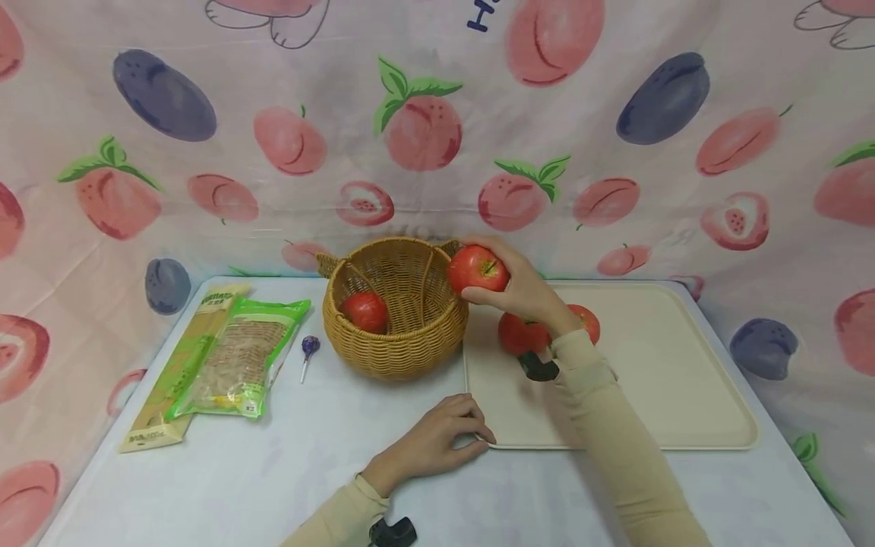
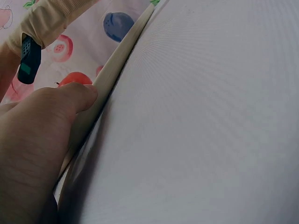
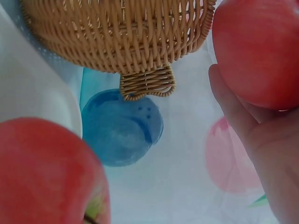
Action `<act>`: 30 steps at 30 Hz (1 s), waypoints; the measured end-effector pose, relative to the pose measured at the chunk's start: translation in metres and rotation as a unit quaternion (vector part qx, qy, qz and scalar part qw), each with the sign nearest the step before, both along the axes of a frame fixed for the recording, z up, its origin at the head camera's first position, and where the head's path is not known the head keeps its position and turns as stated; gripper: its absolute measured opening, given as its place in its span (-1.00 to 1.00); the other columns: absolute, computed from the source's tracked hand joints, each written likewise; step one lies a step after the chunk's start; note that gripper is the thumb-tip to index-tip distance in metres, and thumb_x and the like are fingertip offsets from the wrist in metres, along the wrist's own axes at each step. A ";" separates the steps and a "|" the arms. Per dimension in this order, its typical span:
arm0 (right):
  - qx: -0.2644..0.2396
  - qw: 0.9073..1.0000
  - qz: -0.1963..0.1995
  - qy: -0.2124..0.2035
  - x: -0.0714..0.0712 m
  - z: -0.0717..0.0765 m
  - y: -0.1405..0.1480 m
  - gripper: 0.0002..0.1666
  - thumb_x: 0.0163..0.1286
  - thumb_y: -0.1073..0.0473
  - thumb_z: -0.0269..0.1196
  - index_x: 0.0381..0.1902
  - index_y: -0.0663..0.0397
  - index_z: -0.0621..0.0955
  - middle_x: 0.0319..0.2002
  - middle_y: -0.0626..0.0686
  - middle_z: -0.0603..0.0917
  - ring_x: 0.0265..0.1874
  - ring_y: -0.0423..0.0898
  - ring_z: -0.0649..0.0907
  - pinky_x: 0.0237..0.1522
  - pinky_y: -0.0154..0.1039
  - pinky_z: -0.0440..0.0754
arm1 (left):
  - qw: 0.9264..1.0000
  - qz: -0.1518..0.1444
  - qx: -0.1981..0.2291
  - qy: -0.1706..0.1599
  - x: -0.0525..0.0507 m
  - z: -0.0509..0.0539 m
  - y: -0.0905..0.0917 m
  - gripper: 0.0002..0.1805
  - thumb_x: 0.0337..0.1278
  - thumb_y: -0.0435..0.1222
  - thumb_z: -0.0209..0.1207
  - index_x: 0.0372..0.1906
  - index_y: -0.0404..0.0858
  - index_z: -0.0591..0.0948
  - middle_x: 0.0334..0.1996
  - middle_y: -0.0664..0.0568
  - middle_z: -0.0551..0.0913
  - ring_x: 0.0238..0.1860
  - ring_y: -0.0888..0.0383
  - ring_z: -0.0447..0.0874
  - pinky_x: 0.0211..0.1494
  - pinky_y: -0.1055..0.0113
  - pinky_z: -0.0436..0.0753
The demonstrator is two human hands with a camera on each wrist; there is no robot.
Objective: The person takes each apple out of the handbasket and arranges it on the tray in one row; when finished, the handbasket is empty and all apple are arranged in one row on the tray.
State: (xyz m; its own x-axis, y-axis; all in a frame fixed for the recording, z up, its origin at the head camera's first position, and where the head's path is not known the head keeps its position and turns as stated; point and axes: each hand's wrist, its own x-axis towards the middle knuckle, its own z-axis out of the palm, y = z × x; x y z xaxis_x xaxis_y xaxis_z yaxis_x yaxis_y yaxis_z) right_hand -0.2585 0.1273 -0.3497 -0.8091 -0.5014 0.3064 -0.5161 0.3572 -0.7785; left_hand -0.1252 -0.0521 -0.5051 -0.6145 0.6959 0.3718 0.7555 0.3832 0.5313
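Note:
My right hand grips a red apple at the right rim of the wicker basket. Inside the basket, on its left side, lies another red apple. Below my right wrist, two red apples sit on the beige tray, partly hidden by the arm. In the right wrist view the held apple is beside the basket, with a tray apple close to the camera. My left hand rests at the tray's front left corner, its thumb touching the edge.
Left of the basket lies a lollipop with a purple wrapper. Farther left, a green-edged clear bag overlaps a long yellowish packet. A fruit-printed cloth hangs behind the white table.

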 end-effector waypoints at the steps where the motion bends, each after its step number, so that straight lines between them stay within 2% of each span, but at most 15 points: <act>1: 0.002 1.000 -0.001 -0.003 0.003 0.002 0.001 -0.17 0.09 0.12 0.42 0.31 -0.12 0.34 0.20 -0.02 0.43 0.07 -0.05 0.48 0.03 -0.02 0.55 | 1.000 0.001 -0.001 -0.001 0.000 0.000 0.000 -0.90 0.17 -0.17 0.22 -0.25 0.04 0.70 -0.28 0.30 0.52 -0.09 0.38 0.41 0.10 0.45 0.42; 3: 0.010 1.000 -0.008 -0.008 0.008 0.006 0.003 -0.18 0.09 0.11 0.42 0.30 -0.10 0.34 0.19 -0.02 0.43 0.06 -0.04 0.49 0.03 -0.03 0.55 | 1.000 0.002 -0.001 -0.004 0.000 0.001 0.000 -0.90 0.16 -0.18 0.22 -0.25 0.04 0.70 -0.28 0.29 0.52 -0.10 0.38 0.41 0.10 0.45 0.42; 10: 0.018 0.999 -0.029 -0.020 0.013 0.004 0.013 -0.17 0.12 0.11 0.40 0.33 -0.15 0.31 0.25 -0.05 0.36 0.11 -0.05 0.44 0.05 0.02 0.55 | 1.000 0.002 -0.005 -0.010 0.000 0.001 -0.001 -0.90 0.16 -0.18 0.22 -0.24 0.05 0.70 -0.29 0.31 0.51 -0.10 0.39 0.40 0.09 0.45 0.40; 16: 0.012 0.999 -0.046 -0.018 0.016 -0.002 0.021 -0.19 0.14 0.15 0.37 0.33 -0.19 0.30 0.22 -0.02 0.36 0.12 -0.04 0.42 0.07 0.06 0.51 | 1.000 0.000 -0.002 -0.001 -0.001 0.000 -0.001 -0.90 0.17 -0.16 0.21 -0.24 0.05 0.69 -0.28 0.29 0.52 -0.10 0.38 0.41 0.09 0.45 0.41; 23: 0.015 0.997 -0.068 -0.042 0.021 -0.008 0.029 -0.19 0.15 0.13 0.37 0.33 -0.26 0.29 0.20 -0.02 0.37 0.15 -0.03 0.41 0.11 0.12 0.49 | 1.000 0.000 0.001 -0.005 -0.001 -0.001 -0.001 -0.91 0.18 -0.16 0.21 -0.26 0.06 0.69 -0.29 0.32 0.51 -0.11 0.41 0.39 0.07 0.47 0.41; 30: 0.007 0.994 -0.092 -0.055 0.026 -0.017 0.039 -0.17 0.15 0.13 0.38 0.34 -0.25 0.29 0.21 -0.01 0.37 0.13 0.00 0.43 0.09 0.14 0.48 | 1.000 -0.001 0.006 0.015 -0.001 -0.002 0.000 -0.91 0.17 -0.16 0.22 -0.25 0.05 0.69 -0.29 0.29 0.52 -0.10 0.38 0.42 0.09 0.45 0.41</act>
